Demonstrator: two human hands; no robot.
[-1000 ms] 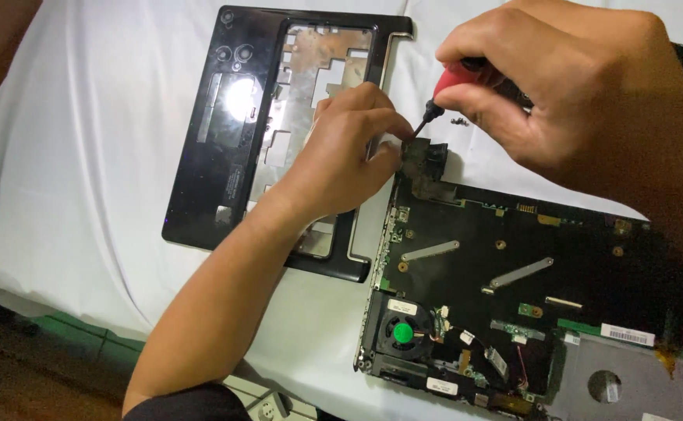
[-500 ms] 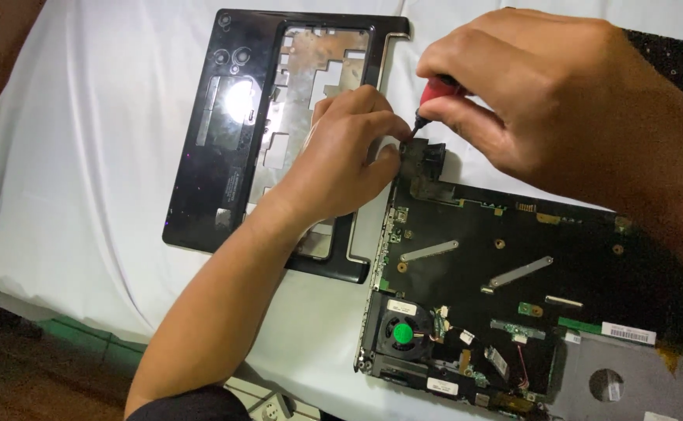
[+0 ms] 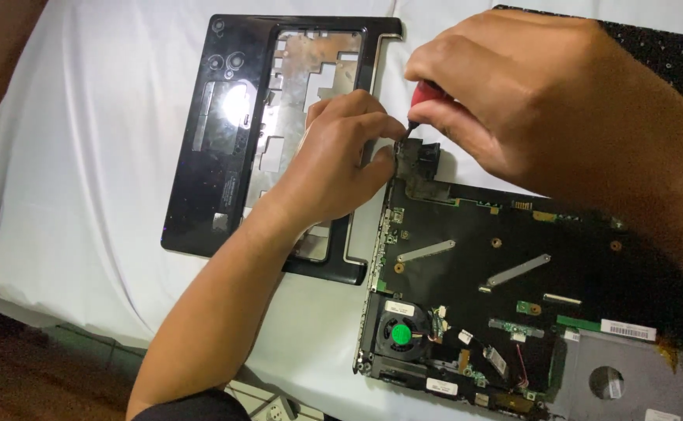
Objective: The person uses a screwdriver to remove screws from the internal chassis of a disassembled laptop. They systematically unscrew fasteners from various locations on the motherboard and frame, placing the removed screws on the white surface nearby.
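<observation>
Right hand [image 3: 560,117] shifted slightly left, fingers closed on red screwdriver [image 3: 427,97], tip at laptop base [image 3: 513,296] corner bracket. Left hand [image 3: 341,156] pinches bracket. Risk: tip slips, gouges board or thumb.

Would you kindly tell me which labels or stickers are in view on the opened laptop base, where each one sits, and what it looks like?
Barcode label: long white strip, right part of the base, above the grey metal plate.
Fan sticker: round green disc at the hub of the cooling fan, lower left corner.
White label: small rectangle just above the fan.
White label: small rectangle on the near edge, below the fan.
</observation>
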